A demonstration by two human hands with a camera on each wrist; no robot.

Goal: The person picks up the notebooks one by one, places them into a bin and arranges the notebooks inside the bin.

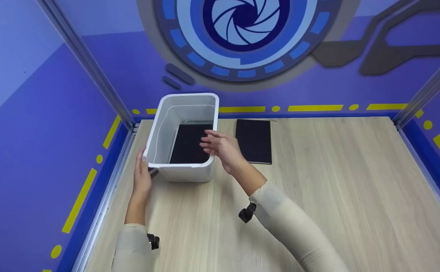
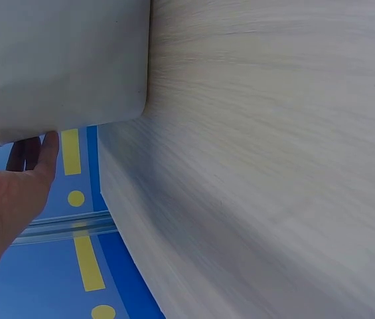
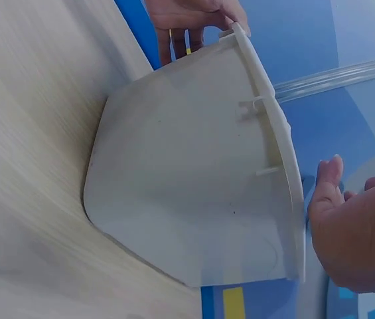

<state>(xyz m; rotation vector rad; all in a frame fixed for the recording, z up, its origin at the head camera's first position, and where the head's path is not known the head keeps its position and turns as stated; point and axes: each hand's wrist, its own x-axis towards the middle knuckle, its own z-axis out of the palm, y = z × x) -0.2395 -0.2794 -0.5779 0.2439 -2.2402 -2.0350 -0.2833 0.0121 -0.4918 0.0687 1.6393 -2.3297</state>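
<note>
A white plastic bin [image 1: 182, 173] stands at the back left of the table. On its floor lies a flat black rectangular thing [image 1: 190, 145], like a notebook, partly covered from view by the right hand. My left hand [image 1: 142, 175] touches the bin's left side, thumb near the rim; in the left wrist view its fingers [image 2: 49, 151] lie against the outer wall. Over the bin's right rim hovers my right hand [image 1: 223, 149], fingers loosely bent and holding nothing. A second black notebook-like thing [image 1: 254, 141] lies flat on the table, right of the bin.
The wood-grain table [image 1: 337, 196] is bounded by blue-purple printed panels [image 1: 27, 143] at the back and both sides. A metal corner post [image 1: 91, 68] rises behind the bin to the left. Black wrist cameras [image 1: 247, 212] sit on both sleeves.
</note>
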